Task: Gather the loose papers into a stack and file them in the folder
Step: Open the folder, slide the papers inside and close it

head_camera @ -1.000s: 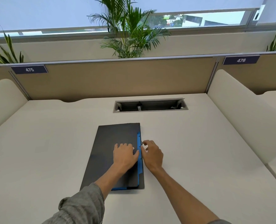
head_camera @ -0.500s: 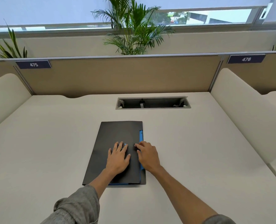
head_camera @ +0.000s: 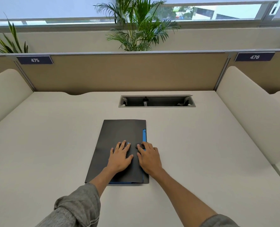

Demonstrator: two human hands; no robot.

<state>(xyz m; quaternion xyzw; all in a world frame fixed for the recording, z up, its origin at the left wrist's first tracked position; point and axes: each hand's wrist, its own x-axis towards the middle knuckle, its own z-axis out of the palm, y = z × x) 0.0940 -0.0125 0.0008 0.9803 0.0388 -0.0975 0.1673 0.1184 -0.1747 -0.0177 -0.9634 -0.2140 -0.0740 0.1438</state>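
A black folder [head_camera: 118, 136] lies shut on the white desk [head_camera: 201, 153], its long side running away from me. A strip of blue [head_camera: 144, 135] shows along its right edge and at the near edge. My left hand [head_camera: 120, 157] rests flat on the cover, fingers spread. My right hand [head_camera: 148, 157] lies on the right part of the cover, its fingertips at a small round black clasp [head_camera: 140, 145] near the blue strip. No loose papers are in sight.
A rectangular cable slot [head_camera: 156, 101] is cut into the desk beyond the folder. Tan partition panels [head_camera: 127, 71] close the back, with rounded cream dividers [head_camera: 244, 108] at both sides. Potted palms [head_camera: 139, 25] stand behind the partition.
My left hand slid left and flattened with fingers spread on the cover. My right hand moved from the folder's right edge onto the cover, fingertips now at the clasp.
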